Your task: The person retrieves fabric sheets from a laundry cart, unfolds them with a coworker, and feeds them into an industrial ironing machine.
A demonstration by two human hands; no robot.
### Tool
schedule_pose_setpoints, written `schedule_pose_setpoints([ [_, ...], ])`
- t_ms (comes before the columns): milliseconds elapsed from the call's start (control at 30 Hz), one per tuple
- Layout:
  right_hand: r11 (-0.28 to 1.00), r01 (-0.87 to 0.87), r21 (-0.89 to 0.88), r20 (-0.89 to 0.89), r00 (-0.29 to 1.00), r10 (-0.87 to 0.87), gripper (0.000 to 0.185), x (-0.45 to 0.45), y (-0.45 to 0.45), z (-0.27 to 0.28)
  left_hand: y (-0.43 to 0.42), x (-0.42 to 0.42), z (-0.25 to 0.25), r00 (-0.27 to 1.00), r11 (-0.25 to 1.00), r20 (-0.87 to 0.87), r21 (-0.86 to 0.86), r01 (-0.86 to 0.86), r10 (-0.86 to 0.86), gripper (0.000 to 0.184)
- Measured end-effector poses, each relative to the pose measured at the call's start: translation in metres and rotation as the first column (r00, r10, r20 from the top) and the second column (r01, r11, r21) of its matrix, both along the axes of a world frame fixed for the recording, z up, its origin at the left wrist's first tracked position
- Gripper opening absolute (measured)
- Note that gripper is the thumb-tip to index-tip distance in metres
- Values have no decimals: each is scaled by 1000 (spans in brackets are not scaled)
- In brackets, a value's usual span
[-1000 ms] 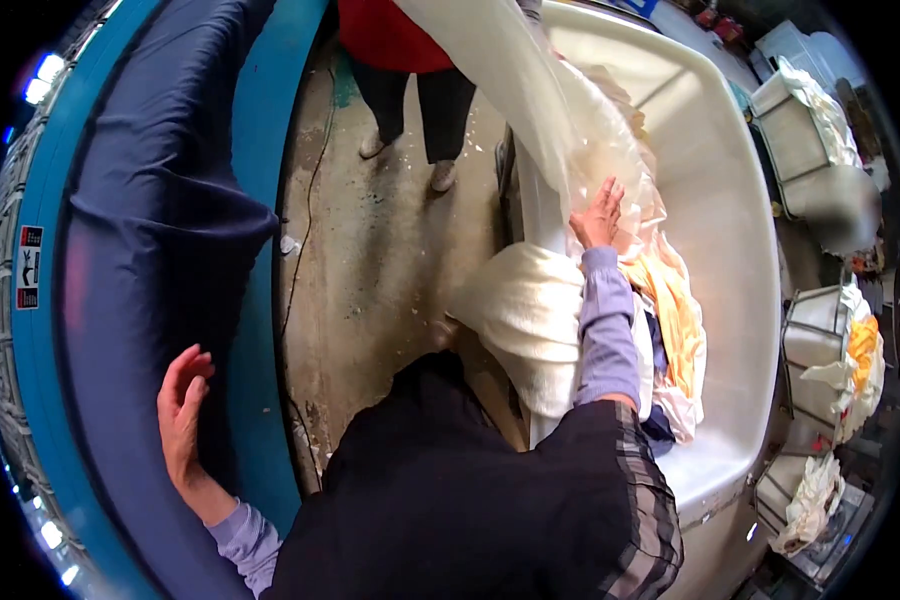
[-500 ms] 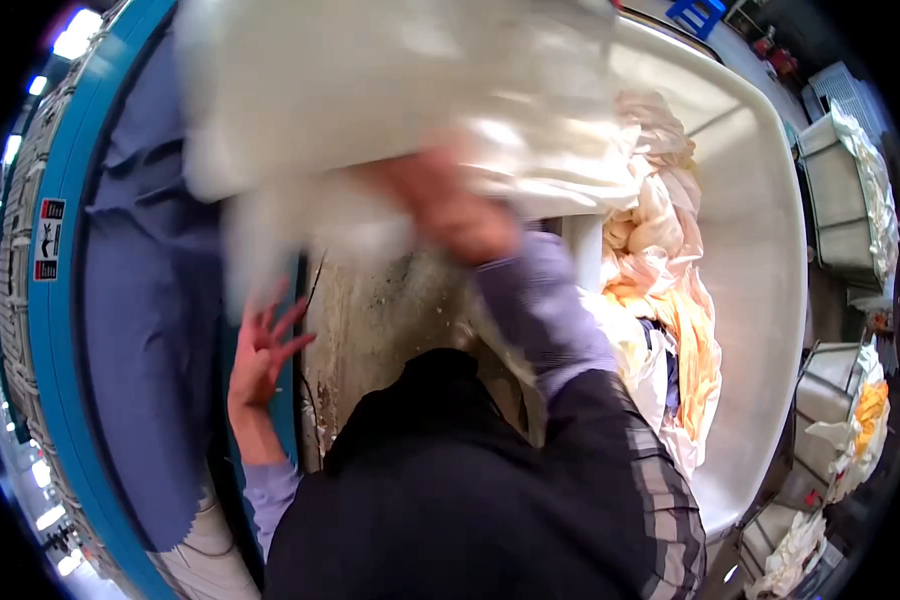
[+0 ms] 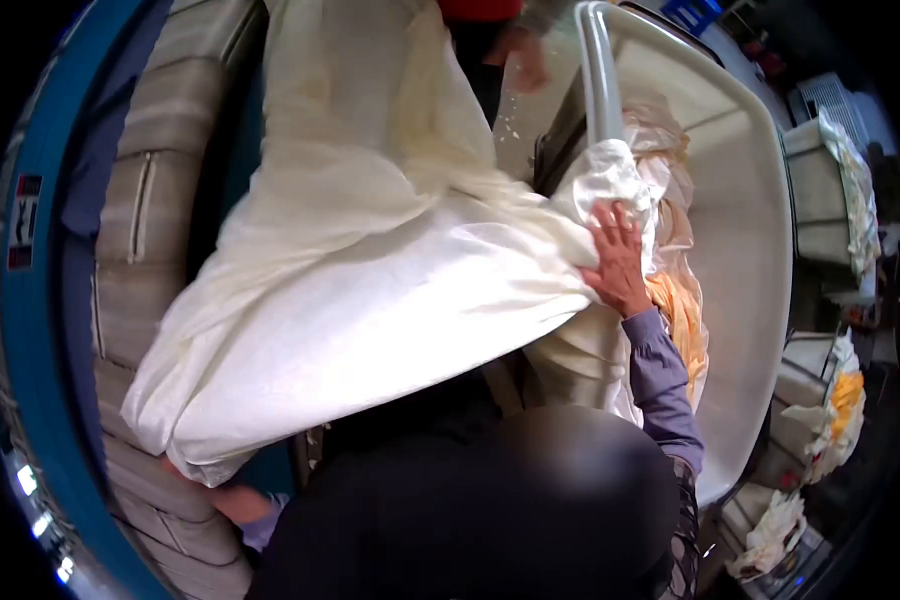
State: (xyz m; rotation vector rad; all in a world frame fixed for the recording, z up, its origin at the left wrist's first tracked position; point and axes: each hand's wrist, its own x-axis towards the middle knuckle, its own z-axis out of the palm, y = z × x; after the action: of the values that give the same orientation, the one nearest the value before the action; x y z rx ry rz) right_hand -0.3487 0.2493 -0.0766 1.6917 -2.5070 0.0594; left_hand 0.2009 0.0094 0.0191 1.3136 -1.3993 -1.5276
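Note:
A large white sheet [image 3: 370,290] hangs in loose folds across the middle, its near edge stretched between my two hands. At its lower-left corner, my left hand [image 3: 198,482] grips the gathered fabric, which covers most of the fingers. My right hand [image 3: 620,258] lies on the sheet's right end beside the bin rim, fingers spread and palm down. Under and beside that hand, white, pale pink and orange cloths [image 3: 682,315] fill part of the large cream bin [image 3: 740,240].
A tan padded belt [image 3: 155,200] in a teal frame [image 3: 32,310] runs along the left, with blue fabric [image 3: 82,200] beside it. Another person's hand [image 3: 522,60] shows at the top, near a red garment. More bins with cloths [image 3: 835,400] stand at far right.
The sheet has come down from a raised, blurred position and spread out. My left hand, empty with fingers spread before, now has its corner. My right hand has moved right to the bin.

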Motion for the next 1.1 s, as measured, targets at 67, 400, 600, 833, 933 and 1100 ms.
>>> schedule_pose_setpoints([
  [67, 998, -8, -54, 108, 994, 14, 53, -8, -14, -6, -1, 22, -1, 999, 999, 29, -21, -27, 27, 54],
  [400, 704, 26, -709, 647, 420, 636, 46, 280, -128, 19, -39, 1, -17, 987, 986, -38, -44, -160, 158, 41],
  [600, 819, -276, -503, 636, -760, 134, 49, 432, -239, 166, -41, 44, -9, 968, 974, -151, -78, -213, 199, 37],
  [833, 914, -399, -72, 988, 99, 121, 37, 286, -141, -37, -13, 27, 3, 948, 986, -283, -33, -162, 146, 37],
  [933, 988, 72, 137, 758, 634, -152, 34, 182, -56, -101, 11, -16, 19, 853, 961, -457, 20, -275, 254, 37],
  [1100, 886, 463, 16, 933, 313, -180, 30, 80, -8, -92, 31, -63, 41, 726, 870, -532, 44, -491, 436, 34],
])
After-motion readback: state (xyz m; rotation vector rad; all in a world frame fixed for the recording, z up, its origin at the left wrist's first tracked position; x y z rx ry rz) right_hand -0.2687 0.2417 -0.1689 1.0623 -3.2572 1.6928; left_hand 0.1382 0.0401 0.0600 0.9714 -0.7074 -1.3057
